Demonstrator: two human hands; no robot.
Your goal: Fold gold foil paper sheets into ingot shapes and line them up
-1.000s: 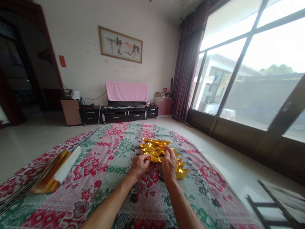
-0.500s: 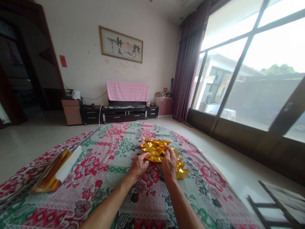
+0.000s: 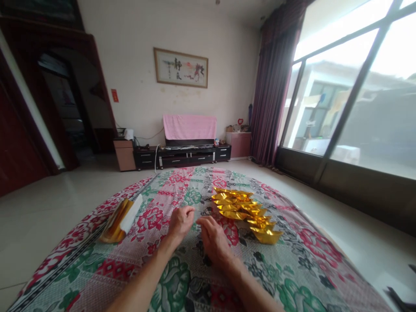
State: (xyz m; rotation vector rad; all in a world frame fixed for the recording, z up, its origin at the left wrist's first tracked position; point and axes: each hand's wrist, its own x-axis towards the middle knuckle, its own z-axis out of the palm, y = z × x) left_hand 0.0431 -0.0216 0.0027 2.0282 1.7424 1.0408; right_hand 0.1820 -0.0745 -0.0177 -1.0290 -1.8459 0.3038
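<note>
A row of several folded gold foil ingots [image 3: 244, 211] lies on a floral quilt [image 3: 195, 268] spread over the floor. My left hand [image 3: 180, 222] hovers above the quilt, left of the ingots, with fingers loosely curled and nothing in them. Beside it my right hand [image 3: 212, 238] is stretched forward, palm down, fingers apart and empty. Both hands are clear of the ingots. A stack of gold foil sheets [image 3: 119, 220] with a white edge lies on the quilt farther left.
A low dark TV cabinet [image 3: 183, 155] with a pink cloth over the screen stands at the far wall. A dark doorway [image 3: 61, 112] is at left, and large windows [image 3: 351, 95] with purple curtains at right. Pale tiled floor surrounds the quilt.
Both hands have let go of the gold ingot and drawn back toward me and to the left. The camera has turned left, so the ingots now sit to the right.
</note>
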